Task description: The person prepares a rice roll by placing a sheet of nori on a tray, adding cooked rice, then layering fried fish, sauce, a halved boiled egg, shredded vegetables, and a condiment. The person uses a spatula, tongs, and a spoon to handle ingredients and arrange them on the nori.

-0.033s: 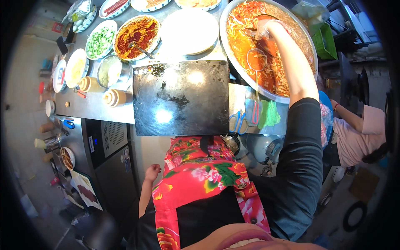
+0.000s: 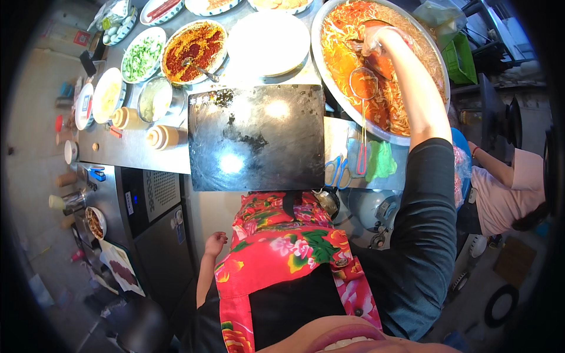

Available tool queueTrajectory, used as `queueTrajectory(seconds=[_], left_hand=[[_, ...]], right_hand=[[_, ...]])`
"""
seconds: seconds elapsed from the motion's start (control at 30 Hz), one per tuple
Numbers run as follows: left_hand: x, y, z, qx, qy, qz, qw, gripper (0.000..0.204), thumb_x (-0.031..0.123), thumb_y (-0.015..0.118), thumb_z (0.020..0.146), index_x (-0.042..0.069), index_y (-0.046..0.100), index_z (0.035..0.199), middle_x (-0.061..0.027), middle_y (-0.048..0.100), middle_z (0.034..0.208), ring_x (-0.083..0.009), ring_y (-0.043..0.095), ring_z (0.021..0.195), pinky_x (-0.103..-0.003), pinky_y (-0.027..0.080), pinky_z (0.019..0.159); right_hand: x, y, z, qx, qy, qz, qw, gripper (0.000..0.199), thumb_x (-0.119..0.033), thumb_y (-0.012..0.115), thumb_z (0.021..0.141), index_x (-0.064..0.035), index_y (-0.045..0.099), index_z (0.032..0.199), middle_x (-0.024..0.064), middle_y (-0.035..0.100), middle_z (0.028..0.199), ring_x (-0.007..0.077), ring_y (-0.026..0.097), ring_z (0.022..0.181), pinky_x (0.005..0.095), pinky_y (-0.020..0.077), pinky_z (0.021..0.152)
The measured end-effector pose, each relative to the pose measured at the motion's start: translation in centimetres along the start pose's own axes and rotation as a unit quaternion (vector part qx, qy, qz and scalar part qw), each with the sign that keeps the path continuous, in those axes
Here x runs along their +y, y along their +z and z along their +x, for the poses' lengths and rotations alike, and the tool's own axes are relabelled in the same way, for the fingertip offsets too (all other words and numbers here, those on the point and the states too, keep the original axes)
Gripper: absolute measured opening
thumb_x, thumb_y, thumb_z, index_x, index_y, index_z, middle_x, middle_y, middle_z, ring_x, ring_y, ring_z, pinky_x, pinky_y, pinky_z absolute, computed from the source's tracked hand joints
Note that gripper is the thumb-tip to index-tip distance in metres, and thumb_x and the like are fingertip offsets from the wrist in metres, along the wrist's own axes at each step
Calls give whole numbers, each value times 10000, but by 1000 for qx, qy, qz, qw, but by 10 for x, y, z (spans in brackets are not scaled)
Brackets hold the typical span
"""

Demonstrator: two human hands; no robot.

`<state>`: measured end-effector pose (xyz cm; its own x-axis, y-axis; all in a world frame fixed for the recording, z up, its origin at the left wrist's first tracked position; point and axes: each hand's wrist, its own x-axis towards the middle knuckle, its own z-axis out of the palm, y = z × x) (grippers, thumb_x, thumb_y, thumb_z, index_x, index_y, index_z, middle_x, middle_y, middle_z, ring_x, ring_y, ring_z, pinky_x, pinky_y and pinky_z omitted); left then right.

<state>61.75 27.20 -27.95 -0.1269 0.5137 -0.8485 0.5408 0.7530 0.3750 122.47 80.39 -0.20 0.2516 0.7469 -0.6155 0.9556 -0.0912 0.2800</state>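
Observation:
My right arm reaches across a large metal basin point(image 2: 318, 70) of orange-red liquid and pale shreds. My right hand point(image 2: 379, 41), seemingly in a clear plastic glove, is closed beside a brown, rounded vessel point(image 2: 381, 66) in the basin; its fingertips are partly hidden, and I cannot tell what they grip. A wire strainer point(image 2: 364, 83) with a long red handle rests over the basin's near rim. My left hand point(image 2: 216, 242) hangs low by the floral apron point(image 2: 282, 247), fingers loosely curled with nothing in them. Between my hands lies a flat black plate point(image 2: 259, 138) on the counter.
Blue-handled scissors point(image 2: 337, 172) and a green cloth point(image 2: 381, 160) lie right of the plate. Behind it stand bowls of chili flakes point(image 2: 191, 50) and chopped greens point(image 2: 143, 56), and white rounds point(image 2: 269, 44). Squeeze bottles point(image 2: 163, 137) are at left. Another person point(image 2: 506, 188) is at right.

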Motion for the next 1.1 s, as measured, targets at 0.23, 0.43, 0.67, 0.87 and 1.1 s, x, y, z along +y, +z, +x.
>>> queueTrajectory(seconds=[0.23, 0.43, 0.67, 0.87, 1.1], left_hand=[[-33, 8, -1, 13, -14, -126, 992, 243, 67, 545, 948, -74, 609, 1136, -134, 705, 918, -191, 689, 794, -305, 559, 740], [-45, 19, 11, -19, -32, -133, 990, 225, 62, 548, 942, -60, 614, 1118, -127, 701, 905, -188, 686, 780, -306, 561, 728], [-40, -2, 40, 16, 35, -143, 989, 260, 91, 559, 928, -56, 622, 1133, -121, 712, 895, -178, 688, 767, -300, 555, 726], [-39, -1, 46, 22, 32, -126, 991, 280, 96, 542, 912, -47, 633, 1135, -126, 723, 901, -182, 701, 786, -298, 551, 744], [-56, 13, 41, 9, 24, -115, 993, 277, 83, 520, 921, -51, 629, 1138, -130, 720, 909, -191, 698, 776, -307, 552, 735]], right_hand=[[49, 33, -29, 231, -113, 111, 960, 423, -221, 670, 900, -94, 589, 1296, 196, 697, 1037, 318, 690, 927, 413, 543, 835], [54, 62, -26, 334, -193, 312, 868, 508, -271, 675, 910, -116, 551, 1378, 193, 661, 1206, 293, 633, 1128, 391, 483, 972], [22, 33, -57, 280, -256, 361, 852, 529, -339, 706, 898, -104, 589, 1358, 61, 687, 1087, 157, 622, 901, 326, 506, 800], [-53, 9, -44, 115, -326, 403, 847, 494, -343, 715, 898, -142, 604, 1336, -57, 509, 719, 44, 390, 537, 219, 320, 476], [-111, 9, 24, -14, -291, 336, 896, 463, -335, 709, 896, -115, 612, 1292, -39, 466, 615, 64, 398, 481, 229, 309, 427]])
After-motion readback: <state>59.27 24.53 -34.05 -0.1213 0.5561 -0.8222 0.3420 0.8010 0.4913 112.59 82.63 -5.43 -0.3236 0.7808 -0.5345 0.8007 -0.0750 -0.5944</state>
